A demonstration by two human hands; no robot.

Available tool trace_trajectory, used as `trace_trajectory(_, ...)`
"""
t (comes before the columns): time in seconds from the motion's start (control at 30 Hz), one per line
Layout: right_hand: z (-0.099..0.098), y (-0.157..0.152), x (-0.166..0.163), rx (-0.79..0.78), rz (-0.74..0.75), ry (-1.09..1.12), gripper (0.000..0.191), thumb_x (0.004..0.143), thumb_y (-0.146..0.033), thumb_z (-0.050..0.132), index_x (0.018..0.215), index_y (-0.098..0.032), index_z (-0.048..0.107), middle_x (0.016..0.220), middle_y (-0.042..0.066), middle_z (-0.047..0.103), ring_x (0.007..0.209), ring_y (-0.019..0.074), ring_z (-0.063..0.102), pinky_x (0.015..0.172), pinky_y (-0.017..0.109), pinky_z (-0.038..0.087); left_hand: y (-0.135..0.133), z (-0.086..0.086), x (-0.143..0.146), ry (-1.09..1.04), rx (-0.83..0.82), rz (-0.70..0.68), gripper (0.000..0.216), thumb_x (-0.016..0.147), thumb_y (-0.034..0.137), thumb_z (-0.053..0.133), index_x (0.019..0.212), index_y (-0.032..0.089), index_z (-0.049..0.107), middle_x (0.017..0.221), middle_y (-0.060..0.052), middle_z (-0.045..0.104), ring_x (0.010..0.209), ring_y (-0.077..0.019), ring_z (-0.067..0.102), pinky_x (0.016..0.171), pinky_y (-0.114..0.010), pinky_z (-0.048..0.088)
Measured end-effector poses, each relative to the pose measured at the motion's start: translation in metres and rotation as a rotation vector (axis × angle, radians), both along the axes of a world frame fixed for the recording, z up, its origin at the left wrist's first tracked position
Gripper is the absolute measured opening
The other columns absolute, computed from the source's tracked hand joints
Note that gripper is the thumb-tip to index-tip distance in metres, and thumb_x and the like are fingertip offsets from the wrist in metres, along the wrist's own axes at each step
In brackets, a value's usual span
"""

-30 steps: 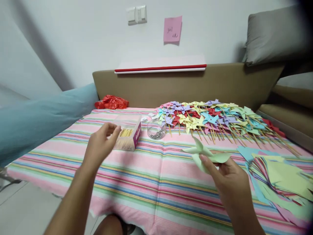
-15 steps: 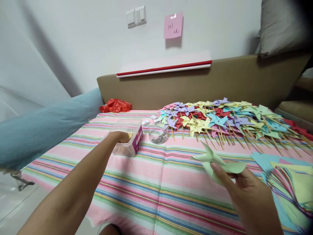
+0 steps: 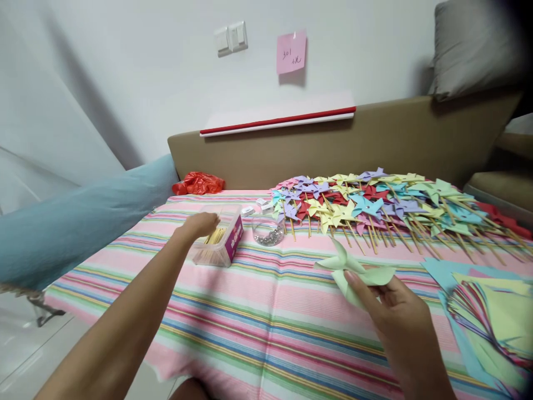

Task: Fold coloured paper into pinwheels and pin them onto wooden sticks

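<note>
My right hand [image 3: 393, 311] pinches a pale green paper pinwheel [image 3: 347, 264] at its middle, thumb on top, above the striped cloth. No stick shows on this pinwheel. Over the clear plastic box [image 3: 219, 256] at the left, my left hand [image 3: 202, 223] is bent with its fingers drawn together; whatever they hold is hidden. Thin wooden sticks [image 3: 216, 235] lie inside the box, just below that hand. Beside the box stands a round clear container [image 3: 255, 230] with small silvery metal pieces [image 3: 272, 237] in it.
A large heap of finished pinwheels on sticks [image 3: 366, 205] spreads along the back right. Stacked coloured paper [image 3: 506, 311] lies at the right edge. Small white boxes [image 3: 249, 211] sit behind the round container. A red plastic bag [image 3: 199, 183] rests at the back left.
My left hand has risen from deep among the sticks to above the box, showing more of them. My right hand and the green pinwheel have shifted left.
</note>
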State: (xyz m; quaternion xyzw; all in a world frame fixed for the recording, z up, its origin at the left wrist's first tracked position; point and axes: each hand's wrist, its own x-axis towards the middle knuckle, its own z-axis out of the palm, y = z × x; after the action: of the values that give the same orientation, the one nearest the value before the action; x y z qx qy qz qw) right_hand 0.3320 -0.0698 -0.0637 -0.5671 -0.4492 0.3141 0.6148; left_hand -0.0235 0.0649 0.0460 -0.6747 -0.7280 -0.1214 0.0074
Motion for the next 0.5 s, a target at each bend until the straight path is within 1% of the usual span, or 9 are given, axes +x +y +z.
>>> trace_trajectory(0.07, 0.005, -0.002, -0.006, -0.032, 0.046, 0.15, 0.042, 0.073, -0.047, 0.083, 0.102, -0.017, 0.078, 0.091, 0.011, 0.08, 0.086, 0.0322, 0.075, 0.071, 0.039, 0.061, -0.028, 0.008, 0.018, -0.023, 0.102, -0.016, 0.036, 0.101, 0.046, 0.04, 0.08, 0.02, 0.056, 0.078, -0.009, 0.067, 0.085, -0.0289, 0.066, 0.079, -0.039, 0.046)
trace_trajectory(0.13, 0.011, -0.005, -0.011, -0.015, 0.105, 0.33, 0.043, 0.074, -0.047, 0.083, 0.105, -0.018, 0.075, 0.098, 0.011, 0.079, 0.099, 0.0327, 0.073, 0.081, 0.041, 0.061, -0.065, 0.006, 0.044, -0.109, 0.198, -0.106, 0.041, 0.105, 0.048, 0.026, 0.085, 0.023, 0.051, 0.081, -0.005, 0.065, 0.079, -0.0223, 0.064, 0.074, -0.033, 0.045)
trace_trajectory(0.17, 0.014, -0.007, -0.013, 0.002, 0.15, 0.407, 0.042, 0.075, -0.047, 0.082, 0.105, -0.019, 0.074, 0.101, 0.011, 0.078, 0.103, 0.0316, 0.072, 0.085, 0.041, 0.06, -0.085, 0.0, 0.06, -0.301, 0.25, -0.241, 0.04, 0.106, 0.048, 0.027, 0.085, 0.023, 0.05, 0.078, -0.004, 0.064, 0.073, -0.0198, 0.061, 0.07, -0.031, 0.045)
trace_trajectory(0.2, 0.016, -0.009, -0.014, 0.023, 0.199, 0.464, 0.04, 0.077, -0.047, 0.081, 0.105, -0.02, 0.073, 0.102, 0.011, 0.078, 0.103, 0.0301, 0.072, 0.087, 0.041, 0.06, -0.103, -0.007, 0.076, -0.479, 0.259, -0.381, 0.039, 0.106, 0.046, 0.029, 0.084, 0.023, 0.051, 0.078, -0.003, 0.064, 0.073, -0.0184, 0.061, 0.07, -0.03, 0.046)
trace_trajectory(0.23, 0.018, -0.01, -0.015, 0.048, 0.251, 0.498, 0.039, 0.078, -0.048, 0.081, 0.105, -0.021, 0.073, 0.101, 0.01, 0.077, 0.101, 0.0284, 0.072, 0.086, 0.04, 0.059, -0.119, -0.016, 0.092, -0.618, 0.243, -0.491, 0.038, 0.106, 0.044, 0.03, 0.085, 0.022, 0.053, 0.08, -0.003, 0.065, 0.073, -0.0174, 0.061, 0.07, -0.03, 0.047)
trace_trajectory(0.27, 0.02, -0.012, -0.016, 0.079, 0.308, 0.505, 0.037, 0.079, -0.049, 0.08, 0.103, -0.022, 0.072, 0.098, 0.009, 0.077, 0.096, 0.0269, 0.072, 0.083, 0.039, 0.06, -0.132, -0.025, 0.108, -0.726, 0.195, -0.558, 0.036, 0.107, 0.042, 0.032, 0.088, 0.022, 0.055, 0.082, -0.004, 0.067, 0.071, -0.0165, 0.061, 0.068, -0.029, 0.047)
trace_trajectory(0.33, 0.021, -0.015, -0.016, 0.141, 0.411, 0.468, 0.034, 0.079, -0.051, 0.08, 0.097, -0.023, 0.071, 0.09, 0.007, 0.075, 0.083, 0.0243, 0.071, 0.074, 0.038, 0.059, -0.147, -0.04, 0.133, -0.927, 0.091, -0.649, 0.032, 0.107, 0.04, 0.034, 0.087, 0.023, 0.052, 0.074, -0.001, 0.067, 0.067, -0.0158, 0.061, 0.068, -0.029, 0.047)
trace_trajectory(0.4, 0.022, -0.017, -0.015, 0.209, 0.494, 0.403, 0.032, 0.08, -0.053, 0.079, 0.089, -0.024, 0.068, 0.082, 0.005, 0.071, 0.074, 0.022, 0.067, 0.066, 0.036, 0.057, -0.152, -0.051, 0.15, -1.054, 0.01, -0.694, 0.029, 0.107, 0.039, 0.035, 0.087, 0.023, 0.05, 0.068, 0.001, 0.064, 0.065, -0.016, 0.062, 0.07, -0.03, 0.048)
trace_trajectory(0.5, 0.028, -0.022, -0.014, 0.312, 0.543, 0.293, 0.028, 0.085, -0.051, 0.075, 0.081, -0.025, 0.064, 0.076, 0.002, 0.065, 0.07, 0.0206, 0.063, 0.06, 0.035, 0.055, -0.152, -0.057, 0.16, -1.058, -0.043, -0.74, 0.029, 0.106, 0.039, 0.036, 0.087, 0.024, 0.051, 0.066, 0.001, 0.061, 0.064, -0.0162, 0.062, 0.067, -0.03, 0.049)
